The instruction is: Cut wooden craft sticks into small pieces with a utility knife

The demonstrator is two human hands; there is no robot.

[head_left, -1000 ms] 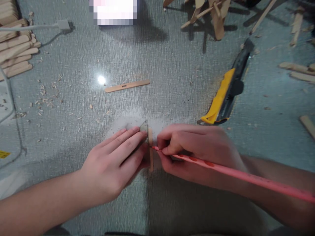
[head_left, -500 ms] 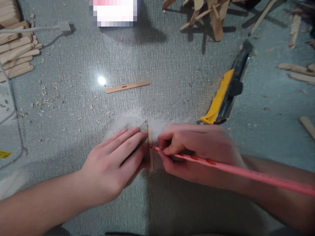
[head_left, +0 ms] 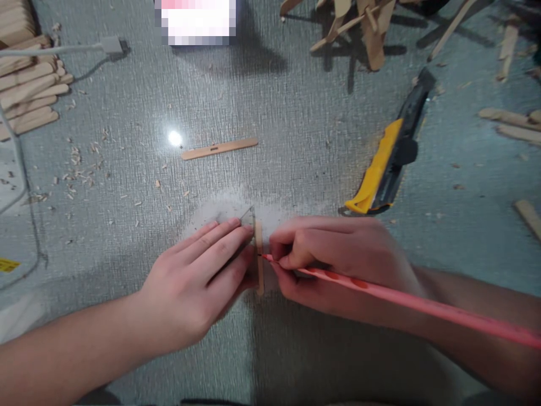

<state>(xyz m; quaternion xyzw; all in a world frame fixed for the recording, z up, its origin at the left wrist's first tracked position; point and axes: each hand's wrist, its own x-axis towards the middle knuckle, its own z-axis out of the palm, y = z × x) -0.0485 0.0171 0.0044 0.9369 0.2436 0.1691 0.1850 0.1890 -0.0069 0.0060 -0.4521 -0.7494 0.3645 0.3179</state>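
A narrow wooden stick (head_left: pixel 260 276) lies upright in the view between my hands. My left hand (head_left: pixel 198 270) presses flat on a clear, thin-edged ruler (head_left: pixel 249 217) along the stick's left side; most of the ruler is hidden under the fingers. My right hand (head_left: pixel 329 259) is closed round a long pink pencil (head_left: pixel 401 293), whose dark tip touches the stick near its middle. Farther up, another wooden stick (head_left: pixel 232 148) with a small dark slot lies on the table by itself.
A yellow and black cutter (head_left: pixel 386 158) lies to the right. Stacked sticks (head_left: pixel 29 84) and a white cable (head_left: pixel 63 52) are at the upper left. Joined sticks (head_left: pixel 372 34) stand at the top right. Wood chips lie scattered on the textured table (head_left: pixel 296 135).
The pencil's rear part has tilted slightly downward in the view, and my right hand has shifted very slightly. My left hand stays in place.
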